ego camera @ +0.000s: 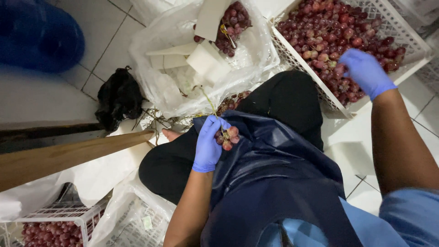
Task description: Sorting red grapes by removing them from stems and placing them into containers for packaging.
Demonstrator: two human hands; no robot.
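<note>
**Grape sort: left hand holds a small cluster over the lap, right hand in the crate**

- Left hand [209, 144], blue glove: fingers closed around a small grape cluster [227, 135] with a long bare stem [208, 101] sticking up. Held over the dark apron [274, 174] at the lap, near its upper edge. The stem looks like the handle; the apron likely catches drips and loose fruit.
- Right hand [366, 71], blue glove: reaching into the white slatted crate [414, 43], fingers curled down onto the red grapes [329, 32] near the crate's front right side. Can't tell whether it grips a bunch or just rests on top, since the fingertips are buried in fruit.
- The crate sits tilted against the knee on the right, so its near corner is in easy arm's reach while seated.
- Clear plastic bag [164, 77] lies open on the tiled floor [105, 41] ahead of the knees. It holds white foam pieces [208, 61] and another grape bunch [233, 23] at its far edge. Reads as a spot for packing waste and set-aside fruit.
- Black bag [119, 98] just left of the clear one, stem scraps near it.
- Second crate [59, 224] with grapes at lower left, lined with plastic.
- Wooden board [68, 158] crosses from the left edge.
</note>
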